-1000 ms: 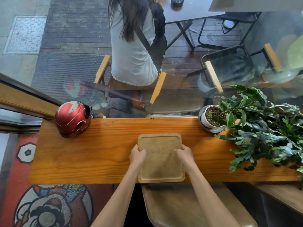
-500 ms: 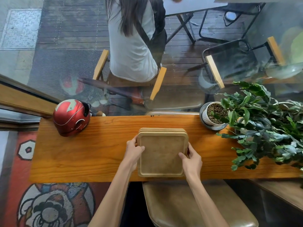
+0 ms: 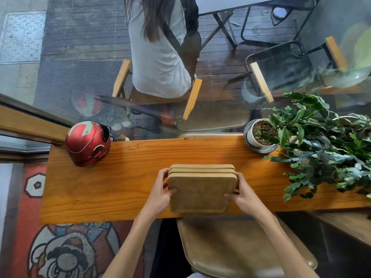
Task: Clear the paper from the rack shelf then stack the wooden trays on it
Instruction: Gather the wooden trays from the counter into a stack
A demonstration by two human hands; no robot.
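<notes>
Your left hand (image 3: 160,192) and right hand (image 3: 244,194) clamp the sides of the stack of wooden trays (image 3: 200,189), thumbs on top, its far edge tipped up over the wooden counter (image 3: 120,185), between the red helmet (image 3: 87,143) and the potted plant (image 3: 261,133).

1. Stack of trays (image 3: 200,191) sits mid-worktop (image 3: 124,183), near the front edge, tilted up toward the camera.
2. Left hand (image 3: 159,194) on its left side, right hand (image 3: 246,196) on its right.
3. Helmet (image 3: 87,143) at the back left corner.
4. Potted plant (image 3: 261,135) back right, leaves spilling over the right end.
5. Chair seat (image 3: 230,247) below the front edge, just under the trays.
</notes>
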